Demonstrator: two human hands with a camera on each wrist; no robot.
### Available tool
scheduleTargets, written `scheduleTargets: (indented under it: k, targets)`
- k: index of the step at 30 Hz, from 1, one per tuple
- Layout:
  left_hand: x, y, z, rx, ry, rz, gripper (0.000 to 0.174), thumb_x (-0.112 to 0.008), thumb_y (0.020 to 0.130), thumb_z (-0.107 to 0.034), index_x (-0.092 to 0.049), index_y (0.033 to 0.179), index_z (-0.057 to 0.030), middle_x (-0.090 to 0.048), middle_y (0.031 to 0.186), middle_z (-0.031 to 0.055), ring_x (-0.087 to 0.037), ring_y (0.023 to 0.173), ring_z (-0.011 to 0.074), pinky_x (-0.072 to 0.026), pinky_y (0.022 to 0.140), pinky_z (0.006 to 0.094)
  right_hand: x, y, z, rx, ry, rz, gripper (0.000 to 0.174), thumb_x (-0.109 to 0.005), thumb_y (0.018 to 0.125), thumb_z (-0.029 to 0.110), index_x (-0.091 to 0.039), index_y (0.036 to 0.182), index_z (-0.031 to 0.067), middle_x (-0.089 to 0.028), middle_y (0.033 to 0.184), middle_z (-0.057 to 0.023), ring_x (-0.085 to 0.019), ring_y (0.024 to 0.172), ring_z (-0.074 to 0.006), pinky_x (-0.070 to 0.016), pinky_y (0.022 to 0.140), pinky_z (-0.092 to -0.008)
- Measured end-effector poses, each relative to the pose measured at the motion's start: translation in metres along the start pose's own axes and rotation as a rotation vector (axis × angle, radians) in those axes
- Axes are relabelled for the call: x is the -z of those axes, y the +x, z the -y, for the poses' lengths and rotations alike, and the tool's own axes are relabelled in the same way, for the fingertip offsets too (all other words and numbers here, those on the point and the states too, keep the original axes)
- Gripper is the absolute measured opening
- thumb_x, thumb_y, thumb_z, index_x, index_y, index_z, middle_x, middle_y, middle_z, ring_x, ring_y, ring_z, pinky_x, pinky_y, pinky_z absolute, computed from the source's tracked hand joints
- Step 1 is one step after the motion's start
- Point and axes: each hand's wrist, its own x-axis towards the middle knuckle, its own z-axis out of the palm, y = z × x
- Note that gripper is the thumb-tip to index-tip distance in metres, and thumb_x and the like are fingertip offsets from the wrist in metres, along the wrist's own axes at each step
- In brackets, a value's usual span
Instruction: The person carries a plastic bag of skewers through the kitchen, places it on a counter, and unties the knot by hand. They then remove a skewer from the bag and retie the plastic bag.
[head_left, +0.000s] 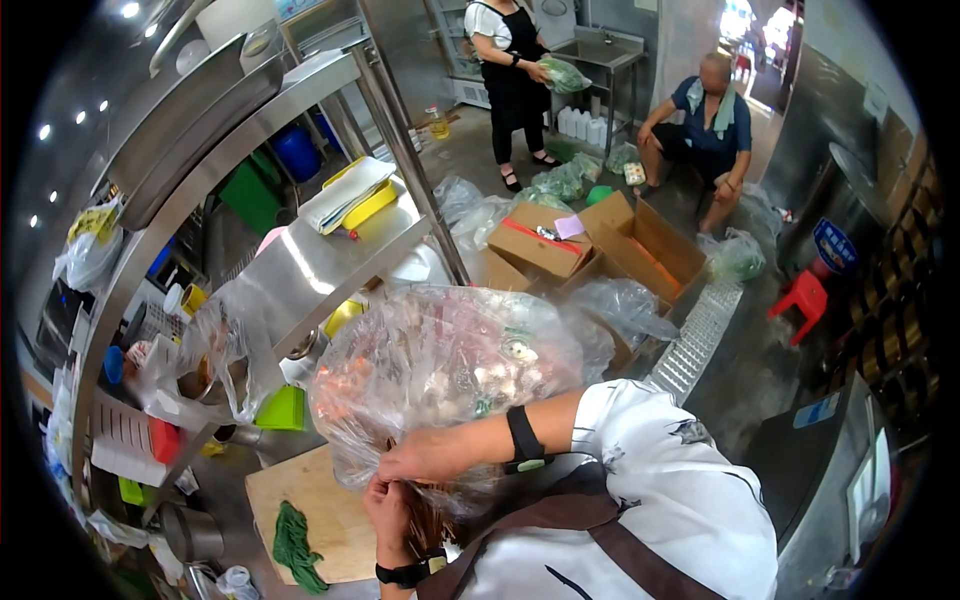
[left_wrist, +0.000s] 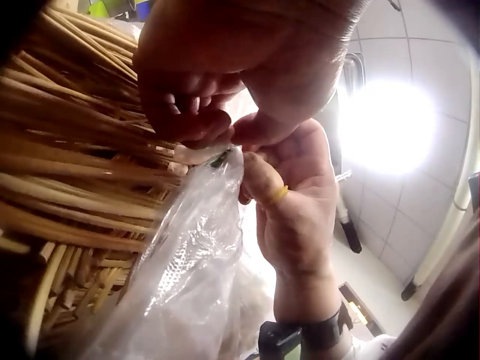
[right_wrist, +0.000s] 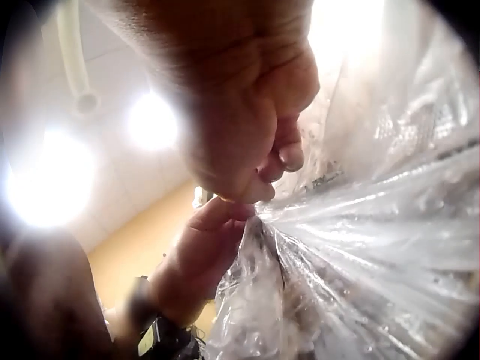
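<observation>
A large clear plastic bag (head_left: 450, 350) bulges in front of me, with orange, pinkish and white pieces of food showing through it. Both hands meet at its gathered near edge. My right hand (head_left: 428, 455) reaches in from the right and pinches the twisted plastic. Just below, my left hand (head_left: 388, 510) pinches the same gather. In the right wrist view, folds of the bag (right_wrist: 360, 232) fan out from the fingers. The left wrist view shows a yellow band (left_wrist: 281, 193) on my right hand and many thin wooden sticks (left_wrist: 75, 157) beside the bag.
A cutting board (head_left: 340, 480) with a green cloth (head_left: 295, 545) lies at the lower left. Steel shelving (head_left: 310, 260) stands left. Cardboard boxes (head_left: 540, 240) lie beyond the bag. One person (head_left: 510, 80) stands holding a bagged vegetable; another (head_left: 700, 130) sits. A red stool (head_left: 800, 300) stands right.
</observation>
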Motion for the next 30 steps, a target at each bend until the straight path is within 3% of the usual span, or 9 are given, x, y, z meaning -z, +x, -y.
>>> scheduleTargets:
  k: [14, 20, 29, 30]
  targets:
    - [0.004, 0.005, -0.004, 0.080, -0.015, 0.015, 0.011, -0.058, 0.087, -0.010, -0.060, 0.080, -0.0026, -0.058, 0.069, -0.0029, -0.048, 0.058, 0.0037, -0.0365, 0.052, 0.0190, -0.017, -0.009, -0.010, 0.001, 0.027, -0.068, 0.027, -0.053, 0.070, -0.003, -0.046, 0.095, 0.0025, -0.054, 0.083, -0.0156, -0.056, 0.076, -0.0361, -0.0457, 0.061, -0.0426]
    - [0.008, 0.009, -0.009, 0.029, 0.166, 0.057, 0.007, -0.059, 0.086, -0.007, -0.061, 0.083, 0.0000, -0.061, 0.075, 0.0000, -0.053, 0.064, 0.0053, -0.0414, 0.057, 0.0205, -0.021, -0.008, -0.011, 0.018, 0.078, -0.110, 0.027, -0.052, 0.071, -0.002, -0.045, 0.097, 0.0012, -0.054, 0.082, -0.0169, -0.056, 0.075, -0.0377, -0.0448, 0.061, -0.0433]
    - [0.006, 0.016, 0.001, 0.007, 0.204, 0.059, 0.014, -0.058, 0.088, -0.012, -0.059, 0.092, 0.0019, -0.061, 0.079, 0.0019, -0.054, 0.070, 0.0082, -0.0433, 0.062, 0.0219, -0.030, -0.007, -0.019, -0.057, 0.073, -0.084, 0.031, -0.052, 0.071, -0.002, -0.044, 0.101, 0.0009, -0.054, 0.083, -0.0193, -0.055, 0.076, -0.0408, -0.0426, 0.061, -0.0460]
    - [0.005, 0.015, -0.001, 0.069, 0.197, 0.060, 0.016, -0.057, 0.088, -0.013, -0.058, 0.093, 0.0022, -0.061, 0.081, 0.0029, -0.054, 0.072, 0.0086, -0.0433, 0.063, 0.0223, -0.030, -0.007, -0.020, -0.053, 0.079, -0.075, 0.031, -0.052, 0.070, -0.002, -0.043, 0.100, 0.0008, -0.054, 0.083, -0.0195, -0.054, 0.076, -0.0412, -0.0423, 0.061, -0.0462]
